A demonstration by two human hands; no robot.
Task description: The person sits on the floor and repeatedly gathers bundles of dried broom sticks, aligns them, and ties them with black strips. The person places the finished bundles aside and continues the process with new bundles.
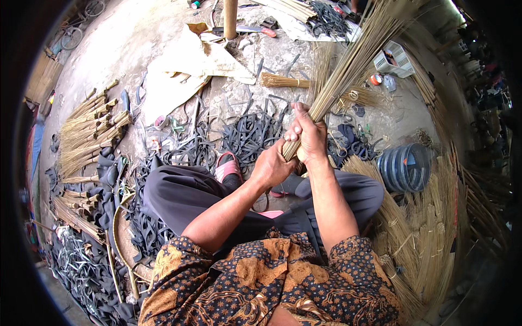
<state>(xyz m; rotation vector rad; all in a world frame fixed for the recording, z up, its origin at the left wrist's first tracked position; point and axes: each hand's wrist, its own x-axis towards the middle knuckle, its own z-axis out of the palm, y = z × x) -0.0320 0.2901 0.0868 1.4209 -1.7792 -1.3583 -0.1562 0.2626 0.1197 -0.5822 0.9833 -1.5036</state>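
A long bundle of thin broom sticks slants up and to the right in front of me, its loose ends fanning out at the top. My right hand is wrapped round the lower part of the bundle. Just below, my left hand closes on the butt end, and the two hands nearly touch. The bottom tips of the sticks are hidden behind my fingers. Beyond my hands, tangled black rubber strips lie on the ground, and a tied stick bundle rests farther off.
Finished stick brooms are stacked at the left. A round woven tray lies beside my left knee. At my right stand a dark ribbed bucket and heaped stick bundles. Farther away are a wooden post, pale sacking and a white crate.
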